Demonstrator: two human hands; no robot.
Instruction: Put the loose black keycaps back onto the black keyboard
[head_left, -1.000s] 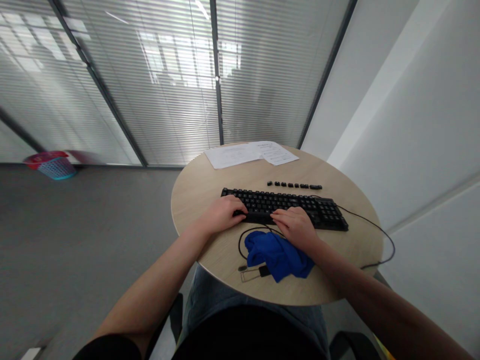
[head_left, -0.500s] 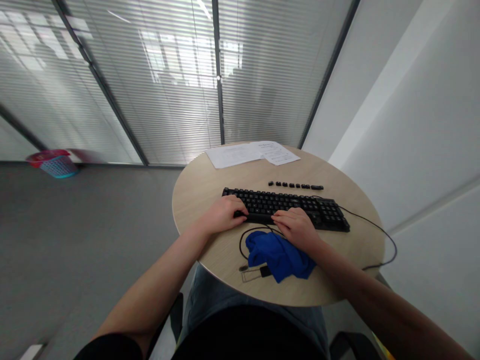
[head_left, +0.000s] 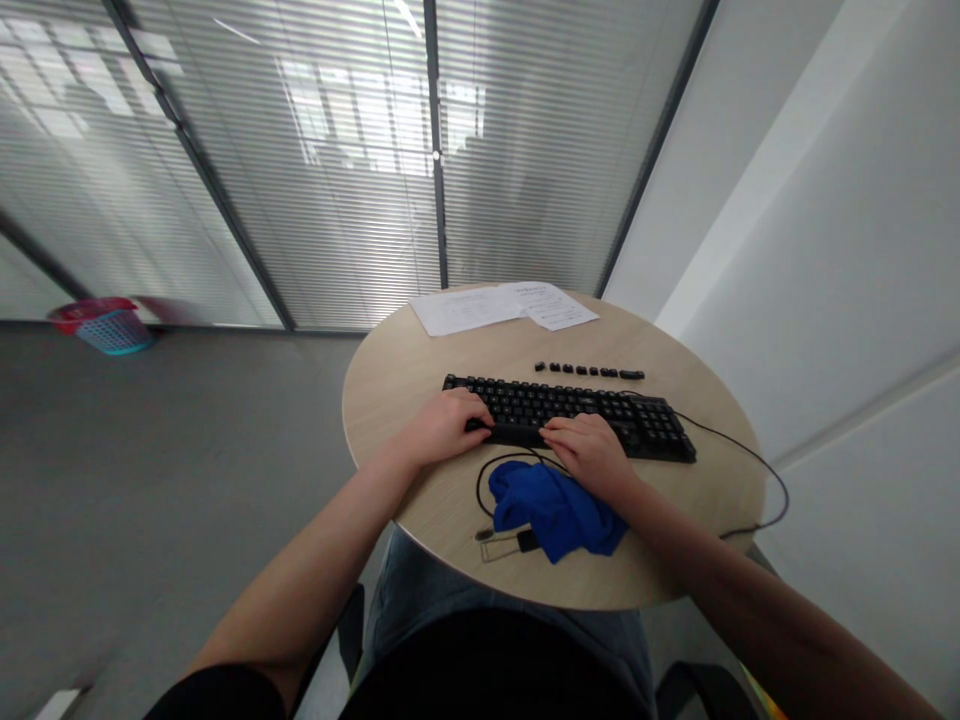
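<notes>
A black keyboard [head_left: 525, 402] lies on a round wooden table [head_left: 390, 370]. My left hand [head_left: 451, 425] is closed over its front left part, fingers curled at the front edge. Farther right, my right hand [head_left: 589, 445] bends over the same edge with its fingers together; the fingertips' undersides are hidden. A crumpled blue cloth [head_left: 551, 510] lies just below my right hand. Partly under it rests a wire tool with a black handle [head_left: 527, 541], looking like a keycap puller. Behind the keyboard, several loose black keycaps [head_left: 592, 371] stand in a row.
Printed sheets of paper [head_left: 472, 310] lie at the table's far edge. One black cable [head_left: 776, 475] loops off the right side; another cable [head_left: 480, 490] curls by the cloth. A white wall [head_left: 847, 420] stands close on the right. A red and blue basket [head_left: 112, 330] sits on the floor.
Both hands keep their places on the keyboard. The whole view shifts very slightly; nothing on the table has visibly moved.
</notes>
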